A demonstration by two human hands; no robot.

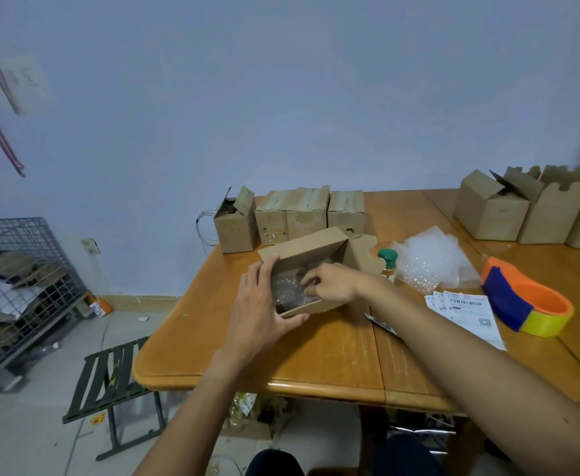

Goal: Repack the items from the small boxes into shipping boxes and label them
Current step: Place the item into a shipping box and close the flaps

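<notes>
Left hand clamps the open box at its 8 o'clock corner, mid-worktop — right hand pinches the bubble-wrapped bundle inside; light, squashy, probably fragile — hold its wrapped middle

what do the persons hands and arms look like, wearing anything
The left hand and right hand are bare, with no gloves. No watch or bracelet shows at either wrist. No sleeve shows on either side up to the bottom edge of the picture. Rings are too small to rule out.
</notes>
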